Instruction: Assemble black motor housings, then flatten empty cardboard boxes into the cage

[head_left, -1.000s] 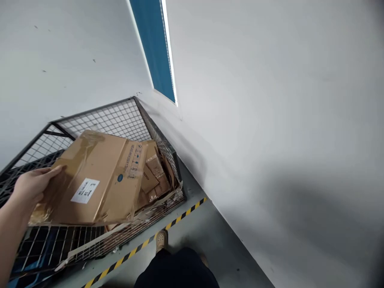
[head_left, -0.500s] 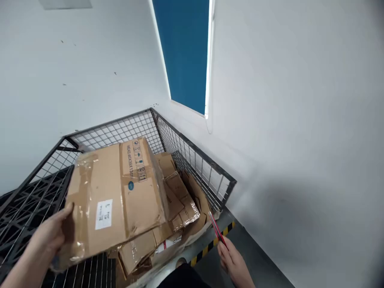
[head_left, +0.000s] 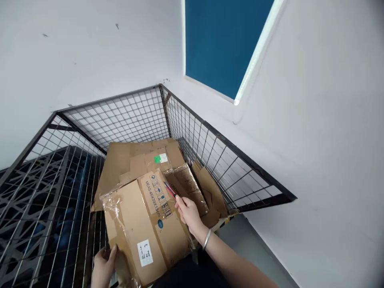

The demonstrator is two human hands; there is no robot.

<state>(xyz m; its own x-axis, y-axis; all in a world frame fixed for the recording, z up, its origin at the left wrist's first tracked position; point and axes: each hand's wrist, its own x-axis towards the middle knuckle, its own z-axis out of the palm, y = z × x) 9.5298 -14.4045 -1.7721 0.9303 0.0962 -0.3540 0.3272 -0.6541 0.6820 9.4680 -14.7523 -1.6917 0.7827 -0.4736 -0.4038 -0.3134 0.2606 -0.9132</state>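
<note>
Pale walls [head_left: 324, 132] meet in a corner across my head view, with a bright-edged blue panel [head_left: 222, 44] just right of that corner. Below it I have a dark wire cage [head_left: 252, 161], a dark lattice-sided stack [head_left: 57, 196] showing through the mesh at left, and grey floor [head_left: 255, 240] at lower right. Flattened cardboard [head_left: 141, 154] lies heaped inside the cage. One taped carton [head_left: 136, 218] is at the near side of that heap, printed face up; I cannot tell whether it rests on the pieces beneath. My left grip [head_left: 103, 266] is closed on its lower left edge, thumb on top. My right grip [head_left: 189, 212] is wrapped around a slim red tool [head_left: 170, 190], its tip over the printed symbols [head_left: 160, 196]; contact is unclear. A white label [head_left: 145, 253] is stuck near the carton's lower edge. Just behind the right grip is a silvery bangle [head_left: 207, 239].
</note>
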